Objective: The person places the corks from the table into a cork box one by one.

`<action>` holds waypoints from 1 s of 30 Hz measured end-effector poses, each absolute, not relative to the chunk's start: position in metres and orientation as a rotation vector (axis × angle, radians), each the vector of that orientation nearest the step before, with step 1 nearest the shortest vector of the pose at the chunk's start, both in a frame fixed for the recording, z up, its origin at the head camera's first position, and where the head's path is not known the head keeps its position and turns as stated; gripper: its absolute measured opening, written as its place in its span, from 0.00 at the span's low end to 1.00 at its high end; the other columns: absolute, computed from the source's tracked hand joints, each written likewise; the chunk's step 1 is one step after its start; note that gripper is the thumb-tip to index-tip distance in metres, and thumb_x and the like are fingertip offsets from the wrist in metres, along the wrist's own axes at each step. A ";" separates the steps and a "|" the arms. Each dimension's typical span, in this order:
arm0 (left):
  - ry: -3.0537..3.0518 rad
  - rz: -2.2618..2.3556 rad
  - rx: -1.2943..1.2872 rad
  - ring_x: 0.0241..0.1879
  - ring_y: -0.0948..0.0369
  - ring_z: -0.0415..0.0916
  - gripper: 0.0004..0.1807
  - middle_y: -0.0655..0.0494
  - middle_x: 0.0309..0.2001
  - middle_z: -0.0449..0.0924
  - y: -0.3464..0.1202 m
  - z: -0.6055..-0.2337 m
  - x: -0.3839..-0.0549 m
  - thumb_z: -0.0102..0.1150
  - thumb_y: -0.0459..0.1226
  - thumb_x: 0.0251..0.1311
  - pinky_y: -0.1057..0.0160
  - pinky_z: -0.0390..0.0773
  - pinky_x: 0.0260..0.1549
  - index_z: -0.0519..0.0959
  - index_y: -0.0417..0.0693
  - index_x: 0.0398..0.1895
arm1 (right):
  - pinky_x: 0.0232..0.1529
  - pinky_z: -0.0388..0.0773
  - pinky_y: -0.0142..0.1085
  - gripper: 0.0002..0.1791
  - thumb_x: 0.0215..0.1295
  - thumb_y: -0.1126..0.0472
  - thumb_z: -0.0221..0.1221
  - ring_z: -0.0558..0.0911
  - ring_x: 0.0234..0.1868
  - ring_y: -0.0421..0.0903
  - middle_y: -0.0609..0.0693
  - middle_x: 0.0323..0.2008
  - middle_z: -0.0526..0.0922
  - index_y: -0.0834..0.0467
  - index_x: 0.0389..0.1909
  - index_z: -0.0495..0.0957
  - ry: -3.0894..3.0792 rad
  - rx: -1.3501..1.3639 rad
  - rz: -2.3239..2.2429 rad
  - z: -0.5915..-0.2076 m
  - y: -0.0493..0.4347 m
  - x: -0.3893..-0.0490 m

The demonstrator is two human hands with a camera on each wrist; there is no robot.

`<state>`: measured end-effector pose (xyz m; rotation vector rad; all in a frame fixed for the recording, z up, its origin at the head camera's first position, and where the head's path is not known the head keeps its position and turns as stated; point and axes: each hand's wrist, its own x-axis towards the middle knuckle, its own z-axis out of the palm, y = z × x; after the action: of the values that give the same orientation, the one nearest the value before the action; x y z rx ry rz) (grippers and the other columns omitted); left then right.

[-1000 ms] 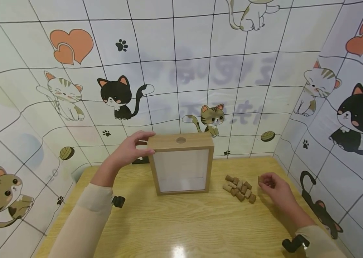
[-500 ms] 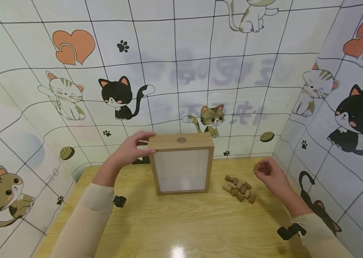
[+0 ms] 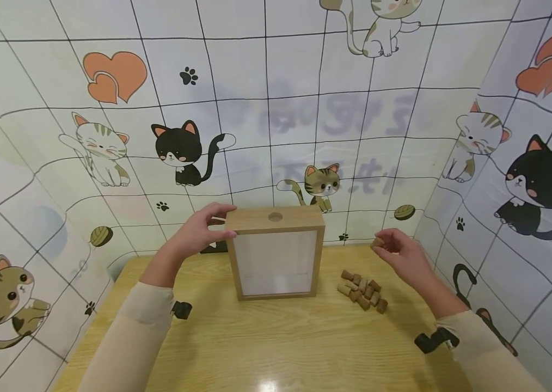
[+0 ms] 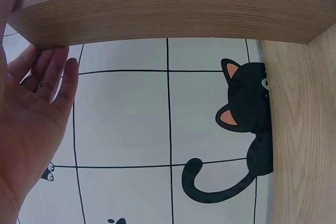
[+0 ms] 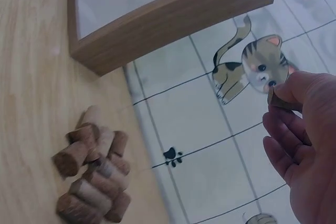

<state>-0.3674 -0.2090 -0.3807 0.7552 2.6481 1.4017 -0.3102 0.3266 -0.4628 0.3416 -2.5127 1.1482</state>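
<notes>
A shallow wooden box frame (image 3: 320, 267) with a clear front and a round hole in its top stands upright on the table in the head view. My left hand (image 3: 200, 233) grips its upper left corner, thumb at the front and fingers towards the back; the left wrist view shows the fingertips against the wooden side (image 4: 173, 17). To the right of the box, my right hand (image 3: 403, 260) pinches a cork (image 5: 283, 102) between thumb and fingers, raised above the table. Several more corks (image 5: 93, 195) lie in a loose pile below and left of that hand.
The light wooden table (image 3: 266, 337) reaches back to a white cloth wall (image 3: 237, 130) printed with cats and grid lines. This cloth also rises along both sides. Black wrist mounts (image 3: 435, 340) sit on the sleeves.
My right hand has moved up and left, towards the box, carrying the cork from beside the pile. The left hand keeps its grip on the box, and the pile stays put.
</notes>
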 end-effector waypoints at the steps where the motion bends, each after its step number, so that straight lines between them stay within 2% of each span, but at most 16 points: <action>1: 2.643 1.408 0.757 0.75 0.41 0.69 0.41 0.52 0.78 0.69 -0.209 -0.380 -0.367 0.78 0.46 0.70 0.36 0.77 0.68 0.71 0.52 0.83 | 0.41 0.79 0.27 0.15 0.79 0.62 0.69 0.84 0.42 0.36 0.54 0.46 0.90 0.59 0.60 0.81 -2.508 0.350 1.142 -0.458 0.325 -0.311; 10: 2.643 1.428 0.759 0.75 0.43 0.69 0.41 0.54 0.77 0.70 -0.209 -0.381 -0.369 0.79 0.46 0.69 0.35 0.76 0.68 0.73 0.55 0.82 | 0.37 0.79 0.31 0.15 0.79 0.58 0.69 0.85 0.43 0.36 0.53 0.47 0.92 0.56 0.61 0.83 -2.450 0.414 1.151 -0.410 0.303 -0.315; 16: 2.671 1.412 0.762 0.74 0.43 0.70 0.41 0.53 0.76 0.71 -0.210 -0.383 -0.368 0.79 0.46 0.68 0.35 0.76 0.68 0.73 0.54 0.81 | 0.38 0.77 0.33 0.15 0.79 0.56 0.70 0.85 0.44 0.43 0.52 0.45 0.90 0.56 0.60 0.83 -2.428 0.466 1.216 -0.384 0.278 -0.319; 24: 2.668 1.428 0.778 0.74 0.44 0.72 0.40 0.54 0.75 0.73 -0.210 -0.383 -0.369 0.82 0.45 0.65 0.34 0.75 0.69 0.75 0.55 0.79 | 0.44 0.78 0.31 0.14 0.78 0.58 0.71 0.85 0.45 0.46 0.50 0.46 0.91 0.56 0.59 0.84 -2.416 0.575 1.220 -0.361 0.245 -0.328; 30: 2.685 1.394 0.773 0.76 0.43 0.71 0.40 0.54 0.76 0.72 -0.211 -0.381 -0.370 0.82 0.47 0.65 0.37 0.73 0.73 0.76 0.57 0.79 | 0.43 0.81 0.37 0.14 0.78 0.61 0.70 0.86 0.45 0.48 0.50 0.48 0.90 0.59 0.59 0.85 -2.393 0.704 1.240 -0.349 0.218 -0.339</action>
<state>-0.3700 -0.2107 -0.3814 0.7733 2.6852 1.3936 -0.3386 0.2185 -0.3495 0.7044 -2.3926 1.2396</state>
